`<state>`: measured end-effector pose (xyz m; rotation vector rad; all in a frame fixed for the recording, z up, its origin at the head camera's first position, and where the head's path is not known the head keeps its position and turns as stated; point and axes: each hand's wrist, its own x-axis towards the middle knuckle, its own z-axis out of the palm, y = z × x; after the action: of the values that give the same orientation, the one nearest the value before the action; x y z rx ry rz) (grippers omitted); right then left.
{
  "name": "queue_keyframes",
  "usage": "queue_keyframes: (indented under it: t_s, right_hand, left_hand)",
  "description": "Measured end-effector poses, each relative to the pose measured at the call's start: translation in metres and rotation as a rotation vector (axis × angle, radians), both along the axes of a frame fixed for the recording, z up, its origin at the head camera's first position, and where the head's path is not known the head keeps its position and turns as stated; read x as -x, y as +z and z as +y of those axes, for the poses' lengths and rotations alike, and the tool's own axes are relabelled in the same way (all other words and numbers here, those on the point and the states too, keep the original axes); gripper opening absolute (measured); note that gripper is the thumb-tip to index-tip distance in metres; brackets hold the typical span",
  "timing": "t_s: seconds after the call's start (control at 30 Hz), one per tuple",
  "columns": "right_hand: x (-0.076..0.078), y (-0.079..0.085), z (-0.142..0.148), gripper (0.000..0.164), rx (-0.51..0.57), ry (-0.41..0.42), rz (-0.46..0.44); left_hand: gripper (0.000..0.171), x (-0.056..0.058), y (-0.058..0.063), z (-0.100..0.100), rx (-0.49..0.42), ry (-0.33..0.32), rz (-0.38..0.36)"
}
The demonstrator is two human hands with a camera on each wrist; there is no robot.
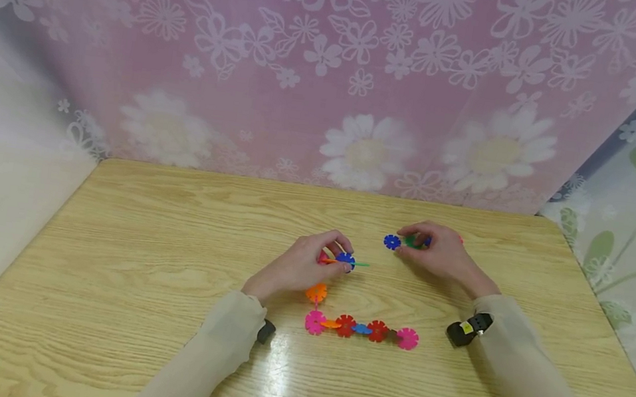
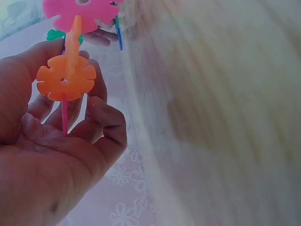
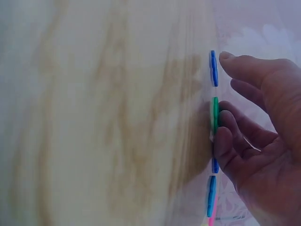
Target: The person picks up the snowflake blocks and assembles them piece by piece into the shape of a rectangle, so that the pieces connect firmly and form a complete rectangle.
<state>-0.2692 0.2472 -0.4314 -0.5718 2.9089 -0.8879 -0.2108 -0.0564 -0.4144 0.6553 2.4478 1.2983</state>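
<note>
My left hand (image 1: 310, 261) pinches a blue slotted disc (image 1: 346, 256) between thumb and fingers. A green disc (image 1: 362, 265) juts out edge-on to its right, with orange and pink pieces on the other side, partly hidden by the hand. In the left wrist view, an orange disc (image 2: 56, 84) stands in front of the palm, joined to a pink disc (image 2: 89, 19) by an upright orange one. My right hand (image 1: 440, 249) hovers low over loose discs, fingers loosely bent. Its fingertips are right at a green disc (image 3: 216, 110), and another fingertip is near a blue disc (image 3: 214, 70).
A row of linked discs lies in front of the hands, from a pink disc (image 1: 315, 323) through red discs (image 1: 345, 326) to a pink disc (image 1: 408, 338). An orange disc (image 1: 316, 292) adjoins its left end. The wooden table (image 1: 135, 255) meets flowered curtains (image 1: 268, 118) behind.
</note>
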Motion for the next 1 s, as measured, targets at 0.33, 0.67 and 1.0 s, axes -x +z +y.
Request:
queue_keyframes:
  t_s: [0.33,0.67,1.0]
  right_hand:
    - [0.013,-0.006,0.001,0.041,-0.056,0.022,-0.058]
    - [0.016,0.000,-0.003,0.036,-0.065,0.033,-0.134]
    - [0.019,0.002,-0.003,0.032,0.021,0.052,-0.204]
  left_hand:
    - [0.026,0.000,0.000,0.002,-0.002,-0.005,-0.003]
    - [0.026,0.001,0.000,0.003,0.006,-0.010,-0.001]
    - [0.026,0.002,-0.001,0.005,0.003,-0.010,-0.005]
